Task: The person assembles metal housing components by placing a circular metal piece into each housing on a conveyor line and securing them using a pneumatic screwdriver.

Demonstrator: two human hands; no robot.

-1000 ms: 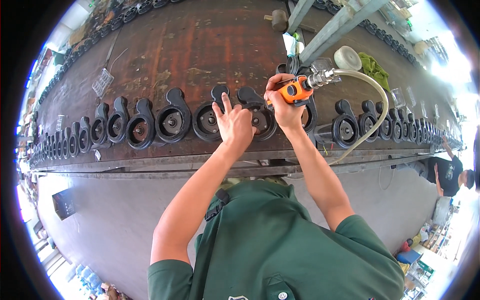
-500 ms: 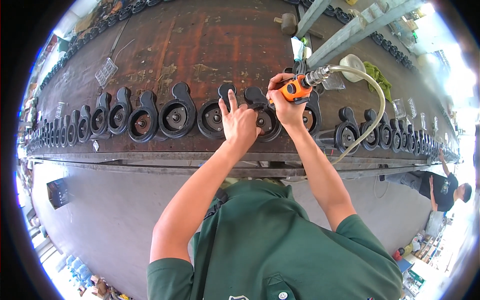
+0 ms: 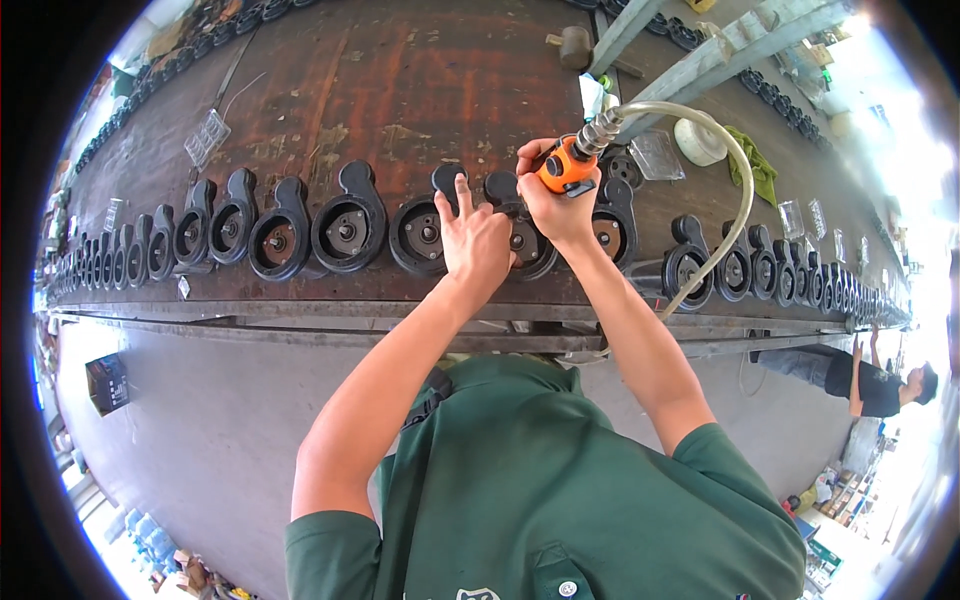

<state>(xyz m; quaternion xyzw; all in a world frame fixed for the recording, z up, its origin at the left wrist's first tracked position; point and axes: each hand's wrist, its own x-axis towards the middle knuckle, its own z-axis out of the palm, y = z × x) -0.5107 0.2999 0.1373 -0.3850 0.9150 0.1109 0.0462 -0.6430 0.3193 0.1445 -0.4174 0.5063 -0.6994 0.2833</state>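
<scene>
My right hand (image 3: 560, 205) is wrapped round an orange air tool (image 3: 567, 168) with a metal coupling and a pale hose (image 3: 748, 180). The tool is held over the head of a black round housing (image 3: 532, 262) near the bench's front edge; its tip is hidden by my hand. My left hand (image 3: 478, 238) lies at that housing's left side, thumb and nearer fingers closed at its rim. Its two outer fingers stretch up over the neighbouring housing (image 3: 418, 238). Beyond my right wrist stands another housing (image 3: 612, 238) with a brown inner plate.
Similar housings (image 3: 348, 232) line the bench's front edge both ways. Behind are a clear plastic tray (image 3: 655, 155), a white roll (image 3: 700, 138), a green cloth (image 3: 755, 165), a mallet (image 3: 575, 47) and a slanting metal post (image 3: 710, 65). A person (image 3: 850, 375) stands far right.
My right hand has moved the air tool left and tilted its coupling further left, the hose following. My left hand stays at the same housing. The distant person's arms have moved.
</scene>
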